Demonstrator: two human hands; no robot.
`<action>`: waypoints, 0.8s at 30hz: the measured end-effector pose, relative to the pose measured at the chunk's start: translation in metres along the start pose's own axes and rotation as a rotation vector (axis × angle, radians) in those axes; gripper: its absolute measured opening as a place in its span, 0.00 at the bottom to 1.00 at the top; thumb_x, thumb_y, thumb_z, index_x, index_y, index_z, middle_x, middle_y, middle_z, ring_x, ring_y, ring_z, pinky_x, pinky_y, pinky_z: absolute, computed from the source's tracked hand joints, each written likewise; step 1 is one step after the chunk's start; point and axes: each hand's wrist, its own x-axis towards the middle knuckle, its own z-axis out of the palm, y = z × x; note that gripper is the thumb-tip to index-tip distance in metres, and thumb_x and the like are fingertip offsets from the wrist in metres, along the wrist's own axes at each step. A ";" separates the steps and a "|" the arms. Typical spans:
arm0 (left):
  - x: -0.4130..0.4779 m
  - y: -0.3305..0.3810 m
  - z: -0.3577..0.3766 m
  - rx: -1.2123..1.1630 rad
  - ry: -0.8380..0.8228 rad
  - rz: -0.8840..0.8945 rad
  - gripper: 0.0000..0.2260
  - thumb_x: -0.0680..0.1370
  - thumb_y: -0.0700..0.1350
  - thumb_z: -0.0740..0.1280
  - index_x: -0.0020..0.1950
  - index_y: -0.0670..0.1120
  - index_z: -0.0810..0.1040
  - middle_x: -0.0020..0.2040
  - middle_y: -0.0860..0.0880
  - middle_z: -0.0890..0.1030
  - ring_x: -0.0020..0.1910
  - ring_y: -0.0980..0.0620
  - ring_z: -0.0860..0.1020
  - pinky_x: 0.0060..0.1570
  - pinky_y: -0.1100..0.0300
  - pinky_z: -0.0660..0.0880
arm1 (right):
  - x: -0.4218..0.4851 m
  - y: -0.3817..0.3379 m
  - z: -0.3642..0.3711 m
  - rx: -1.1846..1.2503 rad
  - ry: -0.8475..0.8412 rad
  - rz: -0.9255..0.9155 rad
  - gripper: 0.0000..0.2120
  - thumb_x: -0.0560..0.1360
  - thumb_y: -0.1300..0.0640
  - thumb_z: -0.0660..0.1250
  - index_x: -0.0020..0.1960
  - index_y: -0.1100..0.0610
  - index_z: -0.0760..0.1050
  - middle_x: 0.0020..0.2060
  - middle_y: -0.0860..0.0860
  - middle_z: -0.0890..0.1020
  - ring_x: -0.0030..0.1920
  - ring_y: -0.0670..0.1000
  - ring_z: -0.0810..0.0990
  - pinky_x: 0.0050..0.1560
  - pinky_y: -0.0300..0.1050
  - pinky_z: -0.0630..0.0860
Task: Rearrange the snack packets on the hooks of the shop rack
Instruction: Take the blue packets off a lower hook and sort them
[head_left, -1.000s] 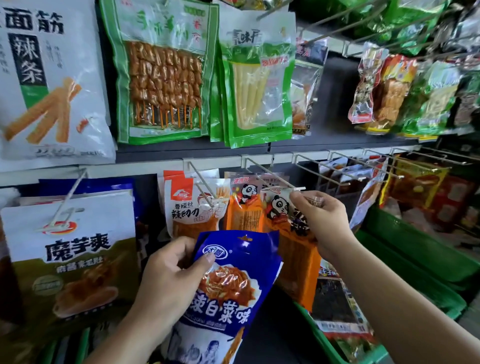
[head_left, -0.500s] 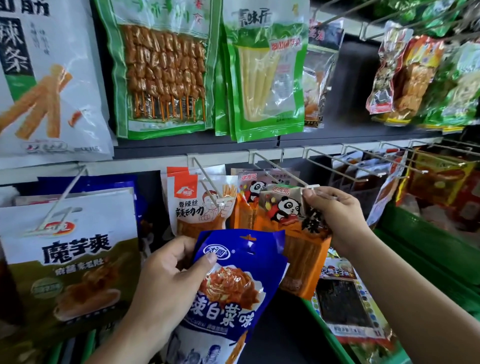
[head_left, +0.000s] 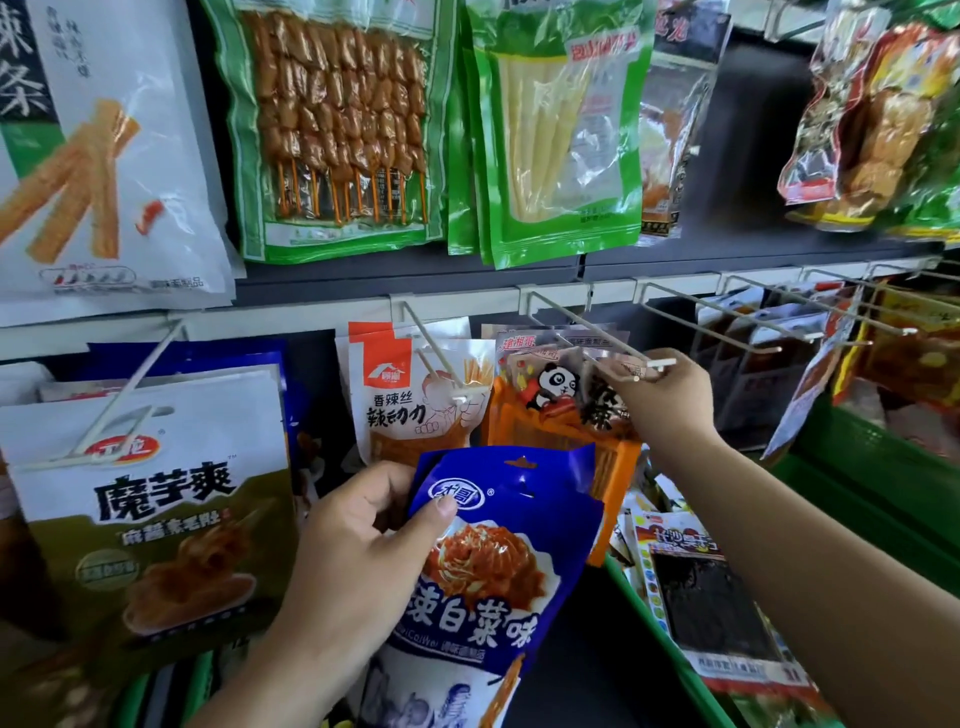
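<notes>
At the lower rail (head_left: 291, 314) of the shop rack, centre: right hand (head_left: 670, 400) raised to the white-capped tip of a thin metal wire hook (head_left: 587, 325), grip pinched on the header of an orange plastic snack packet with a panda print (head_left: 556, 415); hanging hole at the tip, on or off the wire not to be told. Lower, in front: left hand (head_left: 358, 561), grip clamped, thumb over the face and fingers behind, on a glossy blue foil snack packet with white lettering (head_left: 498, 571), held off any hook, punched hole uppermost. Just left of the panda stack: a white-and-orange packet (head_left: 410, 410) hung on the neighbouring hook. Step in hand, by judgement: handling of the front panda packet at the hook tip, blue packet held in reserve. Next move, likely: hole lined up with the wire tip and slid along it without dragging the packets behind; then a hook found for the blue packet, its hole threaded with the header flat.
</notes>
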 end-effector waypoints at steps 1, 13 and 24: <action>0.001 -0.001 -0.001 -0.002 0.003 0.001 0.02 0.78 0.46 0.74 0.46 0.50 0.84 0.42 0.52 0.89 0.39 0.52 0.88 0.42 0.48 0.86 | 0.005 0.003 0.003 -0.059 0.051 -0.002 0.20 0.69 0.44 0.81 0.51 0.55 0.79 0.43 0.52 0.85 0.44 0.55 0.84 0.46 0.53 0.82; 0.005 -0.006 -0.041 0.049 0.077 -0.025 0.04 0.78 0.43 0.73 0.44 0.47 0.83 0.39 0.51 0.89 0.36 0.53 0.87 0.34 0.56 0.83 | -0.109 0.007 0.034 0.041 -0.330 -0.107 0.11 0.82 0.52 0.69 0.42 0.53 0.82 0.34 0.47 0.84 0.38 0.47 0.82 0.43 0.47 0.79; -0.010 -0.025 -0.138 0.121 0.192 -0.067 0.07 0.77 0.41 0.75 0.39 0.48 0.86 0.38 0.51 0.89 0.35 0.51 0.88 0.40 0.48 0.85 | -0.128 -0.006 0.145 0.371 -0.485 0.165 0.28 0.76 0.38 0.72 0.73 0.46 0.74 0.62 0.47 0.84 0.63 0.53 0.83 0.67 0.58 0.78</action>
